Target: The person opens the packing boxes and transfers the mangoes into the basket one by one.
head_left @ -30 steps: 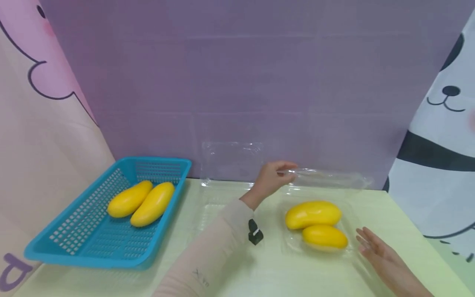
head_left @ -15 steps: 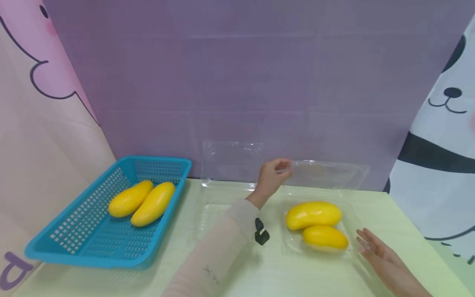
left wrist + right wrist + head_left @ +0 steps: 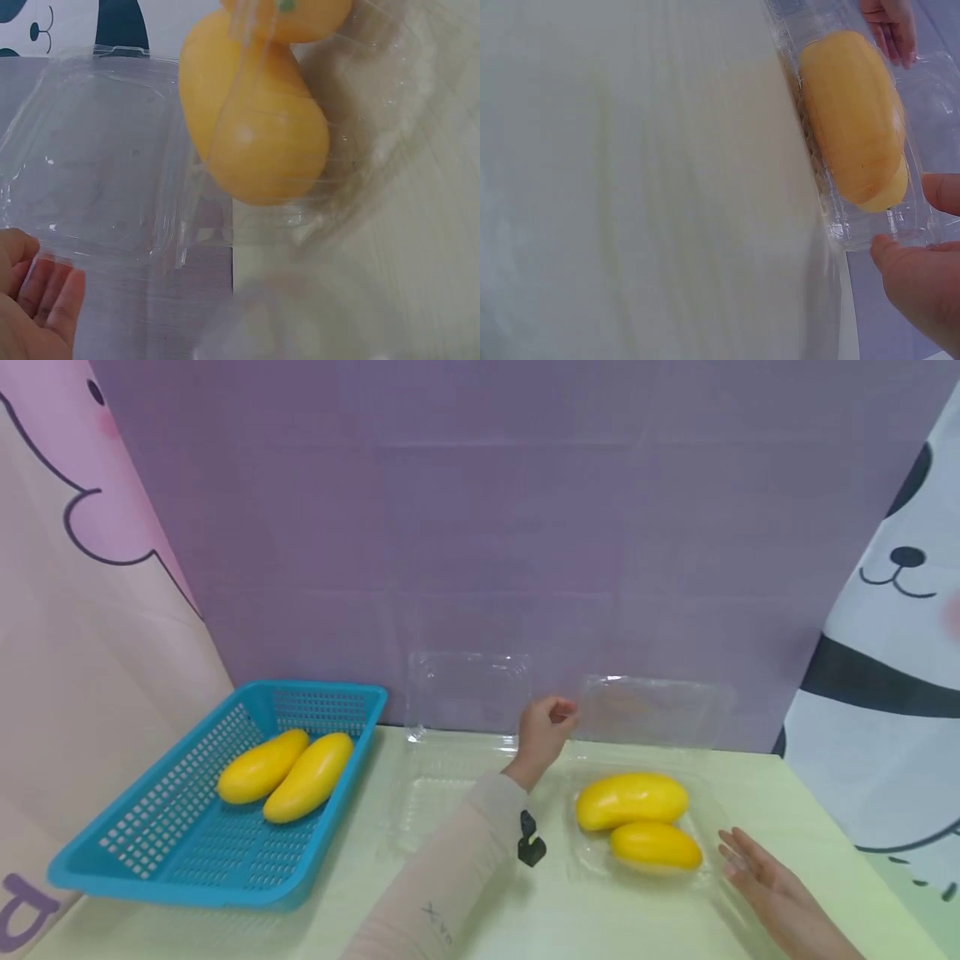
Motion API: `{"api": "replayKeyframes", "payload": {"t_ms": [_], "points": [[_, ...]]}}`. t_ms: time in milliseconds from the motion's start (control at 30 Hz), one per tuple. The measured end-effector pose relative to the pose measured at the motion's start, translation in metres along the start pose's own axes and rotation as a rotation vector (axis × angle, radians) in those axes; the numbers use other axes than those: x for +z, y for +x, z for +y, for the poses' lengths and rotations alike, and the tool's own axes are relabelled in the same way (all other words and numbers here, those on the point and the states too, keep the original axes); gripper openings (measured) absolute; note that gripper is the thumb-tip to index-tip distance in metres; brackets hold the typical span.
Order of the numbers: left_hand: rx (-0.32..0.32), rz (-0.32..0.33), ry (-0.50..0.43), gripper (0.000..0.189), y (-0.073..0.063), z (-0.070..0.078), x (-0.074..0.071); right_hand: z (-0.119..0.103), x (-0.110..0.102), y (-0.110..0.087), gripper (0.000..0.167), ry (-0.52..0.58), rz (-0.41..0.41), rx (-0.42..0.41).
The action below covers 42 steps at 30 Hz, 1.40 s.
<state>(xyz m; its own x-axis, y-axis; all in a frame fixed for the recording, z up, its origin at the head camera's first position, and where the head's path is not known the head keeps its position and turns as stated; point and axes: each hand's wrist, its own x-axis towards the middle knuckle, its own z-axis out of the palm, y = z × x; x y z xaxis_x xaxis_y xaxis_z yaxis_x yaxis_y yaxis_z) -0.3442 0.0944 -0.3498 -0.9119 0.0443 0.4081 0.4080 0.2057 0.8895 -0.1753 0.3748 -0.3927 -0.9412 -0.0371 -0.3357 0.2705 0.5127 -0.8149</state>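
Two yellow mangoes [image 3: 633, 802] lie in a clear plastic clamshell box [image 3: 841, 229] at the right. The box's lid [image 3: 652, 714] stands raised at the back. At the lid's left edge is my left hand [image 3: 543, 727], its fingers loosely bent. In the left wrist view, a gap shows between thumb and fingertips [image 3: 66, 300] beside the lid's corner. My right hand [image 3: 772, 881] is at the box's right end with fairly straight fingers. In the right wrist view, a fingertip [image 3: 885, 246] is right at the box's end wall.
A blue plastic basket [image 3: 195, 897] at the left holds two more mangoes [image 3: 309, 778]. Between it and my left arm sits another clear box [image 3: 427, 797] with its lid [image 3: 468, 693] raised. A purple backdrop [image 3: 480, 527] rises behind the pale table [image 3: 600, 922].
The right box's lid has swung further back and up. My left hand has moved slightly left with it, its fingers coming off the lid's edge. The right hand has stayed in place.
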Motion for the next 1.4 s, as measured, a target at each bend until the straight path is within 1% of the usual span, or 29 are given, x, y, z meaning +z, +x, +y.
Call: {"api": "replayKeyframes", "payload": {"t_ms": [133,233,300,400,467,500,633,700,767,900,967,1167,1333,1400], "points": [[-0.034,-0.041,0.055,0.013,-0.005,-0.005,0.001,0.003,0.001,0.000,0.086,-0.004,0.008,0.026],[-0.033,-0.069,0.082,0.013,-0.006,-0.006,0.001,0.004,0.000,0.000,0.087,-0.012,0.011,0.029],[-0.036,-0.087,0.095,0.013,-0.004,-0.006,0.000,0.004,-0.002,0.000,0.088,-0.021,0.011,0.010],[-0.037,-0.120,0.119,0.016,-0.002,-0.005,-0.001,0.003,-0.004,0.000,0.084,-0.053,0.027,-0.033],[-0.049,-0.147,0.139,0.018,-0.002,-0.004,-0.001,0.003,-0.005,0.001,0.083,-0.044,0.024,-0.036],[-0.059,-0.163,0.149,0.020,-0.003,-0.004,-0.001,0.003,-0.005,0.001,0.084,-0.044,0.025,-0.030],[-0.112,-0.220,0.191,0.027,-0.009,-0.004,-0.002,0.003,-0.004,0.003,0.090,-0.025,0.017,0.054],[-0.131,-0.242,0.202,0.029,-0.014,-0.005,-0.002,0.004,-0.003,0.003,0.090,-0.023,0.020,0.074],[-0.143,-0.258,0.209,0.031,-0.017,-0.005,-0.002,0.006,-0.002,0.001,0.089,-0.009,0.016,0.066],[-0.142,-0.281,0.215,0.036,-0.020,-0.006,-0.001,0.008,-0.003,-0.001,0.089,0.053,0.002,0.062],[-0.151,-0.286,0.221,0.037,-0.020,-0.006,-0.002,0.008,-0.003,-0.001,0.088,0.074,-0.002,0.063],[-0.155,-0.306,0.270,0.021,-0.018,-0.003,-0.003,0.007,-0.003,0.000,0.083,0.042,0.010,0.058],[-0.160,-0.306,0.313,0.018,-0.017,-0.001,-0.009,0.004,-0.001,0.002,0.087,0.020,0.011,0.029],[-0.155,-0.303,0.317,0.021,-0.016,-0.001,-0.011,0.003,0.000,0.003,0.089,0.001,0.012,0.019]]}}
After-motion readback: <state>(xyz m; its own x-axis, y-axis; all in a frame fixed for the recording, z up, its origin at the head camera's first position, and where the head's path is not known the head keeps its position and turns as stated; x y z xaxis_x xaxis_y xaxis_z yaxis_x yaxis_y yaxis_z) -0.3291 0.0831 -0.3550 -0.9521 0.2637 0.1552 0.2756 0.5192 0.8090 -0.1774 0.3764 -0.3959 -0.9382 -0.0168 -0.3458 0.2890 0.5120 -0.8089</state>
